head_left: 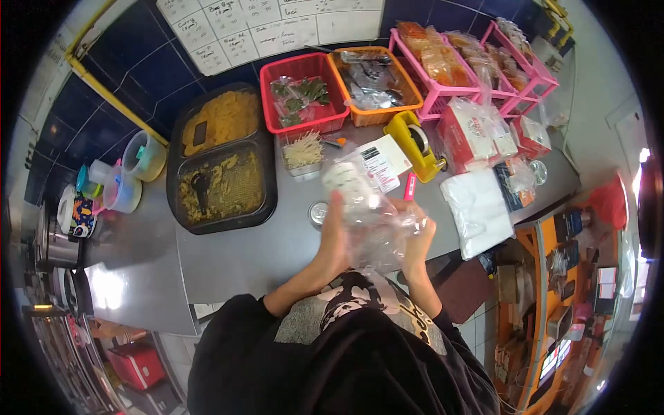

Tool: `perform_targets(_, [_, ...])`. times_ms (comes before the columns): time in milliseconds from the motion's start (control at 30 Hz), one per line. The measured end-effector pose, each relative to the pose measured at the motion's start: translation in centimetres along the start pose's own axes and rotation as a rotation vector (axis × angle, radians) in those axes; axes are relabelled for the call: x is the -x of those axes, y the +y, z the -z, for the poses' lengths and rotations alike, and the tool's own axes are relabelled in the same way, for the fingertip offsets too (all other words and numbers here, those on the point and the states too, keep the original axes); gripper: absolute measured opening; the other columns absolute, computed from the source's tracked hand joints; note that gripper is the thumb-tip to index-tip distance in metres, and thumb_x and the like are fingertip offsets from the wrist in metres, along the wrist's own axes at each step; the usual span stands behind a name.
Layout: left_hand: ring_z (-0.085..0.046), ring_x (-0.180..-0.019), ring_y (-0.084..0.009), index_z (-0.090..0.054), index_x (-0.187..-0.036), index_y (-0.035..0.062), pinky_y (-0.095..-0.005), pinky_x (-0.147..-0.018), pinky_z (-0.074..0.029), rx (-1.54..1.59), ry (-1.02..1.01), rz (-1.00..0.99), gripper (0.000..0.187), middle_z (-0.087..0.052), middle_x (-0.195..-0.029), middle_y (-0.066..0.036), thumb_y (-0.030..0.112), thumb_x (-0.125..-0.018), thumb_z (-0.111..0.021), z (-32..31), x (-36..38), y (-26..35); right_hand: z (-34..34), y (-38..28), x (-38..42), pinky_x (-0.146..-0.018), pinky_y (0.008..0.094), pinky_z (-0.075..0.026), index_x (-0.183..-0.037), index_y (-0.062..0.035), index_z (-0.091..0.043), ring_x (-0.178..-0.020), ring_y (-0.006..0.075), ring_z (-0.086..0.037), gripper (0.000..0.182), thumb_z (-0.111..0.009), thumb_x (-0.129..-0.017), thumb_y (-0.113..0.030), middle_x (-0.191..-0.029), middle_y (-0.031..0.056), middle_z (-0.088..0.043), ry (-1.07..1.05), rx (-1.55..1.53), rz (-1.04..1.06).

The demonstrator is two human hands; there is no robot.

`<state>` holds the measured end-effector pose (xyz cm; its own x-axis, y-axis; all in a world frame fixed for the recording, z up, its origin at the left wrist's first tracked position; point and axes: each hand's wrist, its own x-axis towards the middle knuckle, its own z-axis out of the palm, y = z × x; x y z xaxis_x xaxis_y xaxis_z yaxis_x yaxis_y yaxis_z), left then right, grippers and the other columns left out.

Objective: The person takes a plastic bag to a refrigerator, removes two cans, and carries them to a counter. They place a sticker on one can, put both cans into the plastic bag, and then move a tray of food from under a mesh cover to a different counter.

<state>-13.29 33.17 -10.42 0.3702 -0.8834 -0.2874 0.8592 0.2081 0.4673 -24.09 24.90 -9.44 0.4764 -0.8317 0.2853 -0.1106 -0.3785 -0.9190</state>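
Observation:
A clear plastic bag [377, 242] hangs between my hands, close to my body at the table's front edge. Inside its upper end, or right against it, is a white pack [349, 185] with small faint print. My left hand [333, 235] closes on the bag's left side, thumb pointing up beside the white pack. On the other side my right hand [419, 238] has its fingers wrapped round the gathered plastic. Just left of my left hand stands a small round metal-topped container [318, 212]. A pink-handled cutter [410, 186] lies beyond my right hand.
A black two-part tray [272, 200] of yellow food stands left. Behind are a red basket [268, 104], an orange basket [417, 97], pink racks [432, 93] and a yellow tape dispenser [401, 135]. White plastic sheets [477, 211] lie right, near red-and-white boxes [467, 135].

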Motion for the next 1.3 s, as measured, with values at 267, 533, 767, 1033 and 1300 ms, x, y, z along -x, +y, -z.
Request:
perform_targets(267, [-0.051, -0.106, -0.0209, -0.046, -0.119, 0.0056, -0.0311, -0.083, -0.049, 0.204, 0.175, -0.274, 0.041, -0.051, -0.112, -0.011, 0.018, -0.083, -0.060, 12.1, 3.1, 6.6, -3.1, 2.5, -1.4, -0.095, 0.0382, -0.038, -0.133, -0.0003, -0.028, -0.117, 0.0294, -0.044, 0.080, -0.073, -0.068, -0.014, -0.130, 0.0183, -0.040, -0.694, -0.448, -0.024])
perform_targets(533, [-0.052, -0.096, -0.0321, -0.051, -0.108, 0.0036, -0.0445, -0.083, -0.049, 0.755, 0.455, 0.127, 0.036, -0.052, -0.104, -0.017, 0.031, -0.086, -0.053, 16.3, 3.9, 4.0, -11.2, 12.8, 0.7, -0.086, 0.0360, -0.044, -0.125, -0.0006, -0.034, -0.105, 0.0284, -0.053, 0.078, -0.078, -0.063, -0.020, -0.113, 0.0153, -0.053, -0.601, 0.076, 0.131])
perform_targets(767, [-0.034, -0.120, -0.0345, -0.042, -0.124, 0.0049, -0.0549, -0.099, -0.028, 0.380, 0.347, 0.070, 0.050, -0.034, -0.133, -0.019, 0.039, -0.087, -0.046, 15.4, 6.6, 5.8, -7.1, 8.1, -0.1, -0.079, 0.0313, -0.045, -0.121, -0.0029, -0.040, -0.094, 0.0166, -0.053, 0.067, -0.076, -0.065, -0.014, -0.106, 0.0088, -0.053, -0.203, -0.808, -0.471])
perform_targets(1033, [-0.031, -0.126, -0.0270, -0.018, -0.140, 0.0135, -0.0430, -0.102, -0.025, -0.740, 0.097, -0.706, 0.070, -0.027, -0.140, -0.011, 0.049, -0.086, -0.046, 2.5, 7.3, 8.1, -4.5, -3.5, -0.9, -0.079, 0.0390, -0.042, -0.114, -0.0046, -0.050, -0.092, 0.0308, -0.047, 0.071, -0.079, -0.049, -0.007, -0.102, 0.0152, -0.046, -0.053, 0.061, 0.414])
perform_targets(1300, [-0.044, -0.116, -0.0290, -0.032, -0.130, 0.0041, -0.0428, -0.096, -0.038, -0.201, 0.033, -0.649, 0.070, -0.040, -0.129, -0.010, 0.060, -0.087, -0.034, -1.1, 2.0, 5.8, -2.0, -7.8, -2.1, -0.076, 0.0358, -0.043, -0.106, 0.0014, -0.050, -0.089, 0.0289, -0.053, 0.050, -0.071, -0.061, -0.002, -0.100, 0.0142, -0.055, -0.177, -0.186, 0.460])
